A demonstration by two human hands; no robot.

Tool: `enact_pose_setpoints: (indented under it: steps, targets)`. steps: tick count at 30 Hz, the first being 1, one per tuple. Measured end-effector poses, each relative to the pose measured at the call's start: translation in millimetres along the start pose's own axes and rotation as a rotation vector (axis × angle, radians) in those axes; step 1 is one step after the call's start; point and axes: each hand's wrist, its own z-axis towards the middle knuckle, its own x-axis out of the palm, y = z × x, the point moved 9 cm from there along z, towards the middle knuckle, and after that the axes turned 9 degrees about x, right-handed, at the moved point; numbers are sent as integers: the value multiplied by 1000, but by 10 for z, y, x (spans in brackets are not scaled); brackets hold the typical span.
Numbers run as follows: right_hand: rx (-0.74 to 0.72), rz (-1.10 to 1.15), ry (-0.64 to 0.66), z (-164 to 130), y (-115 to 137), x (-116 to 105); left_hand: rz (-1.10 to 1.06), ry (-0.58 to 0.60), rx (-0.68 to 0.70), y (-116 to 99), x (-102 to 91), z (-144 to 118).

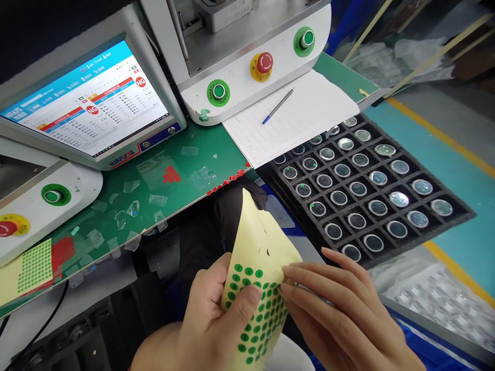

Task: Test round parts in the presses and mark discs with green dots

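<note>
1 sticker sheet [268, 304]: probably feeling light, bendy; edges suiting grip | left hand [214, 312]: pinching left side | right hand [344, 312]: touching right edge, pinch unclear

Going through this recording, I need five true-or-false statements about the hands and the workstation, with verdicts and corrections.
1. The left hand grips a yellow sheet bearing green dots. True.
2. The right hand rests on the black divided tray. False: the right hand's fingers are at the yellow sheet's edge.
3. The monitor shows two red NG marks. True.
4. The pen lies on the monitor. False: the pen lies on the white paper.
5. The black divided tray holds round pieces. True.
</note>
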Motion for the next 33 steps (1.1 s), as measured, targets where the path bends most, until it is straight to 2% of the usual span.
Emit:
enact_pose_setpoints:
  steps: [5,10,14,18,20,21,23,25,28,30,33]
  targets:
    - [4,101,-34,-26,-42,1,28,-9,-21,9,-8,6]
    - [3,71,-50,-37,-79,-3,123,-52,-14,18,-83,2]
    - [7,89,-64,-55,-50,3,128,-37,-5,17,-57,8]
    - [37,113,-260,-195,-98,-117,205,-119,23,0,-153,41]
    - [115,127,-321,-310,-375,-127,304,-181,30,23,-265,115]
    - [198,125,-331,-376,-623,-114,355,-197,38,48,-312,181]
    - [459,97,-344,-567,-1307,-89,431,-178,47,154,-356,373]
    - [670,50,-378,-823,-1977,-104,447,-108,16,359,-339,607]
    - [927,66,-318,-1203,-2742,-3,386,-32,-73,733,-303,925]
    - [1061,104,-235,-1401,-3023,140,341,-30,-119,930,-304,1088]
    - [1191,156,-120,-1543,-3205,373,315,-40,-152,1091,-310,1251]
